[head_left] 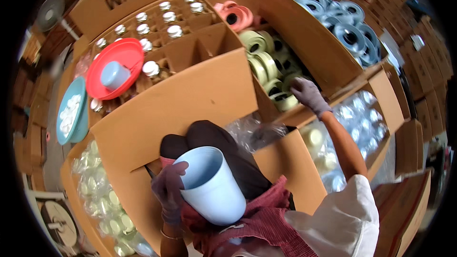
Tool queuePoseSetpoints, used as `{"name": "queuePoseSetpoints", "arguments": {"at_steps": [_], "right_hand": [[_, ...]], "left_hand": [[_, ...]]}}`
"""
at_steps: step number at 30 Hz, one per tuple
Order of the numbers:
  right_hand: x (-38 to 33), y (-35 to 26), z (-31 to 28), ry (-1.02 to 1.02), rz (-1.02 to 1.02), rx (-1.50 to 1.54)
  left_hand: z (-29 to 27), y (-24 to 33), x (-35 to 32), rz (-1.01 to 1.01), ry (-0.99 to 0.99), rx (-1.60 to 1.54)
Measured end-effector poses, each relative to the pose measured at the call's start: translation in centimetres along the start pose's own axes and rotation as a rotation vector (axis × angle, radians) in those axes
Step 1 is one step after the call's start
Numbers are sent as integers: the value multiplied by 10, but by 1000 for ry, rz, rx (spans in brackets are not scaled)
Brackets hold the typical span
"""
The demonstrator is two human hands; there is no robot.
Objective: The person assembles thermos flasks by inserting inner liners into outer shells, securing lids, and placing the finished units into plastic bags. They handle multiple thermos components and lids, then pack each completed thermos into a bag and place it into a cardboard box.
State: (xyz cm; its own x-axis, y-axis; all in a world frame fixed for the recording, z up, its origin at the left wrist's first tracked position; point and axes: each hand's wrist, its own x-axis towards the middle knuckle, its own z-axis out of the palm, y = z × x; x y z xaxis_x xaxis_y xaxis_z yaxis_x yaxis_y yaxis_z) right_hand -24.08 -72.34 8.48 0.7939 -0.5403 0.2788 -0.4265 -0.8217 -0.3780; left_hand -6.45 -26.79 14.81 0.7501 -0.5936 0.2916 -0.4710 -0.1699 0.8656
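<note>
My left hand (169, 192), in a purple-grey glove, grips the rim of a light blue plastic tub (216, 200) by my lap. The tub is tilted, its mouth toward the upper left, and its inside looks bare where it shows. My right hand (309, 94), gloved too, reaches over the carton of pale green ring-shaped plastic parts (266, 65). Its fingers are bent down at the near rings; whether they pinch one is hidden. Coral-coloured ring parts (240, 16) lie at the far end of that carton.
White-capped bottles (174, 31) stand in a divided carton (204, 85), with a red basin (97, 83) holding a small blue cup (114, 75) on top. Left sits a teal basin (80, 131) of white pieces. Blue ring parts (350, 37) fill a far-right box; bagged clear containers (359, 119) lie right.
</note>
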Motion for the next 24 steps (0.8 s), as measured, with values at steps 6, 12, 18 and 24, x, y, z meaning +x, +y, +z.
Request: {"name": "queuePoseSetpoints", "arguments": {"at_steps": [6, 12, 18, 24], "right_hand": [[165, -216, 51, 258, -606, 347], [267, -327, 148, -167, -605, -124], [327, -292, 146, 36, -412, 55], [361, -227, 193, -255, -206, -42]], "left_hand": [[-22, -29, 15, -178, -154, -299], [-23, -60, 85, 226, 14, -40], [-53, -81, 182, -135, 326, -82], [-47, -107, 207, -133, 347, -31]]}}
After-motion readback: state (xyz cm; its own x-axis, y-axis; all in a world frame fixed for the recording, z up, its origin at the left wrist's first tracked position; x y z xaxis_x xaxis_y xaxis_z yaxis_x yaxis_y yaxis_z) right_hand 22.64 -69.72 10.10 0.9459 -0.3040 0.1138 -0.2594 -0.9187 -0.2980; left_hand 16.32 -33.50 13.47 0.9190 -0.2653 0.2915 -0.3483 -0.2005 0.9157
